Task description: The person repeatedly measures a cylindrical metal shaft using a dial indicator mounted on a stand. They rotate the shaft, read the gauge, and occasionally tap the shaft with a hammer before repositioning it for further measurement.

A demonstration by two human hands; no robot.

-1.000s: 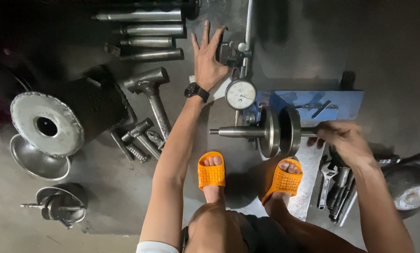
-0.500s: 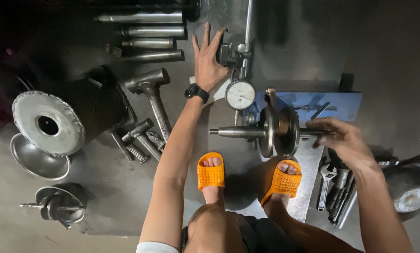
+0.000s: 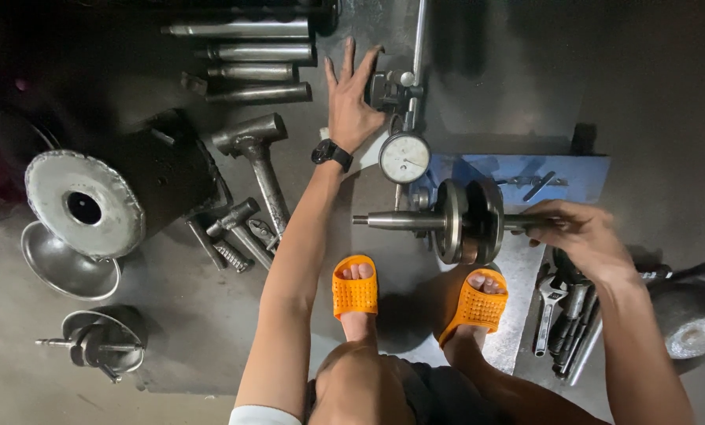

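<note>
My left hand (image 3: 351, 102), fingers spread and unclenched, rests flat on the floor at twelve o'clock, touching the dial gauge stand (image 3: 392, 88); the dial gauge (image 3: 404, 158) sits over the crankshaft (image 3: 464, 222) at centre; my right hand (image 3: 581, 236), at three o'clock, grasps the crankshaft's right shaft end; a hammer (image 3: 256, 153) lies at ten o'clock.
</note>
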